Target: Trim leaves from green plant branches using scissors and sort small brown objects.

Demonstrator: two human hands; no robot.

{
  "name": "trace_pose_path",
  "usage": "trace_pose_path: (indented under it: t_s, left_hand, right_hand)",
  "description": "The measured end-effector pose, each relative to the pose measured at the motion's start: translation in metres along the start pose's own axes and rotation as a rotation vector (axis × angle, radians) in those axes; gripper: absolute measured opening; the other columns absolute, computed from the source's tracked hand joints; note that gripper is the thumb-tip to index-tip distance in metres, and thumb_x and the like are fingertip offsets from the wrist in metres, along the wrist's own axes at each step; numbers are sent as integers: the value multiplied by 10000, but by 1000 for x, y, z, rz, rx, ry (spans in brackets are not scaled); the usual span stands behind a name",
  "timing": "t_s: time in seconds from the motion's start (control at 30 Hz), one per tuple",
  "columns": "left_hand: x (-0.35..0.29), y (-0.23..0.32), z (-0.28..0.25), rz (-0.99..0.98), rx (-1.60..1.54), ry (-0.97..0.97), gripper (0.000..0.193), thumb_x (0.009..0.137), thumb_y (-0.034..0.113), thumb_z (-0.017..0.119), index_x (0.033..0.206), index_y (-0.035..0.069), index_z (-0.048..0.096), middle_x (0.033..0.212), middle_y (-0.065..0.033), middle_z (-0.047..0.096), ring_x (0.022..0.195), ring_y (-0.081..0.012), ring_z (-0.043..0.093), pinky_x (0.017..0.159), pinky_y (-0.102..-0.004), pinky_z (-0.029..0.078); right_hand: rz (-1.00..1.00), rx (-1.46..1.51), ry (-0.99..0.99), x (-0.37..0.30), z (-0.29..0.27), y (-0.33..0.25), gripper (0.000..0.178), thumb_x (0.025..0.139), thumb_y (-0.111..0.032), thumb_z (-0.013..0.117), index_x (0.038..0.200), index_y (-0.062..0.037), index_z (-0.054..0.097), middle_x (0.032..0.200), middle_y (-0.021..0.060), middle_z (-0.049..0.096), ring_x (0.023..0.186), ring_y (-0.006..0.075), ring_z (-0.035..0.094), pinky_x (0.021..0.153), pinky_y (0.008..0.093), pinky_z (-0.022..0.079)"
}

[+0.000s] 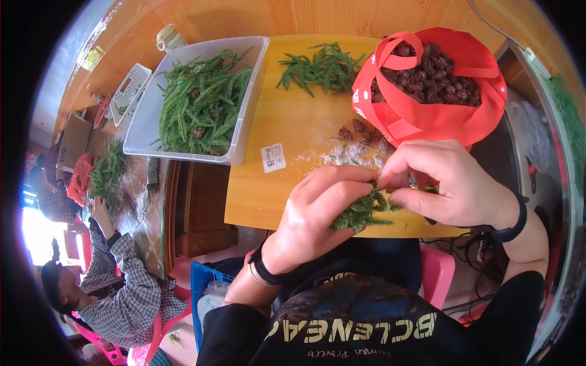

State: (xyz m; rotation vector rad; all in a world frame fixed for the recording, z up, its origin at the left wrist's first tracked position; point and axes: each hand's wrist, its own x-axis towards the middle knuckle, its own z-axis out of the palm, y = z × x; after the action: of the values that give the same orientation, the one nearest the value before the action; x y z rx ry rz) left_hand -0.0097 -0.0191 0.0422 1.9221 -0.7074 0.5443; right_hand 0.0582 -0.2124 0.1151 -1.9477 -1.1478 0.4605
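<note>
My left hand [317,210] grips a small bunch of green fir-like sprigs [364,213] above the near edge of a yellow wooden table [287,128]. My right hand [445,180] pinches the top of the same bunch with thumb and fingers. Both hands touch the sprigs. A red fabric bag [427,116] full of brown pine cones [430,73] stands just behind my right hand. A few loose cones [360,131] lie on the table by the bag.
A clear plastic bin [143,122] of green sprigs and cones sits at the table's left. A loose pile of sprigs [323,67] lies at the far edge. A white label [273,157] lies mid-table. Another person in a plaid shirt [116,293] works at a lower left table.
</note>
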Motion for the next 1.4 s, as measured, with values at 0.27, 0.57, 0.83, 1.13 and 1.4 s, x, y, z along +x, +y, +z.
trace_pose_path:
  t_s: [0.27,0.57,0.83,1.13,1.4]
  left_hand:
    - [-2,-2,0,-84,-154,-57,248,674,32,677,891,11,558,918,-145,624,750,-241,610,646,-310,486]
    - [10,18,-8,-822,-1040,-138,238,635,113,666,793,3,526,715,-62,561,603,-151,562,567,-254,453]
    - [2,2,-2,12,29,-28,320,641,13,697,924,22,548,965,-161,627,824,-290,623,710,-344,498]
    - [-2,6,-4,-302,-431,-111,233,683,-34,632,898,-5,548,944,-149,627,810,-207,610,677,-308,495]
    - [5,16,-6,-718,-1073,-78,194,684,48,629,837,0,519,776,-110,611,659,-157,586,624,-261,469]
  right_hand:
    - [-282,-239,117,1,3,13,92,729,-81,638,760,-40,561,715,54,576,630,197,584,528,292,444]
    - [-890,-818,237,1,-6,-1,189,612,-156,713,761,-120,601,807,-7,603,681,117,580,496,230,405]
    - [17,-89,42,-4,-2,3,257,706,-124,726,892,-26,578,747,56,601,654,184,583,560,274,441]
    - [-407,-408,179,-2,4,13,104,681,-53,664,728,-66,572,735,29,592,627,167,565,496,256,416]
    - [-873,-743,227,3,-6,7,225,590,-194,702,785,-121,618,797,-26,604,636,125,569,474,240,405]
